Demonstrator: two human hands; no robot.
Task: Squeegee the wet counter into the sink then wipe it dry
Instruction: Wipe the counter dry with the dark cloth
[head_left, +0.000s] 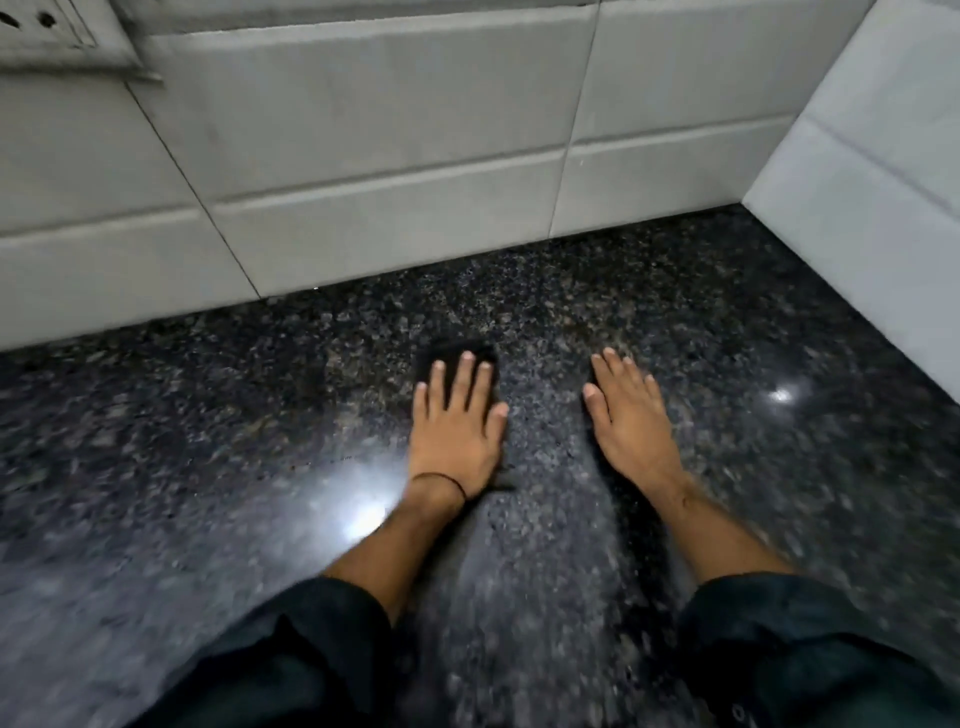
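Note:
The dark speckled granite counter (571, 291) fills the lower view and shines with reflected light. My left hand (457, 431) lies flat on it, palm down, with a thin black band at the wrist. Its fingers press on a small dark square patch that looks like a dark cloth (447, 351); most of it is hidden under the fingers. My right hand (631, 415) rests flat on the bare counter about a hand's width to the right, fingers slightly apart, holding nothing. No squeegee or sink is in view.
A white tiled wall (363, 156) runs along the back of the counter. A second tiled wall (872, 182) closes the right side, forming a corner. A wall socket plate (47, 31) sits at the top left. Dark sleeves cover both forearms.

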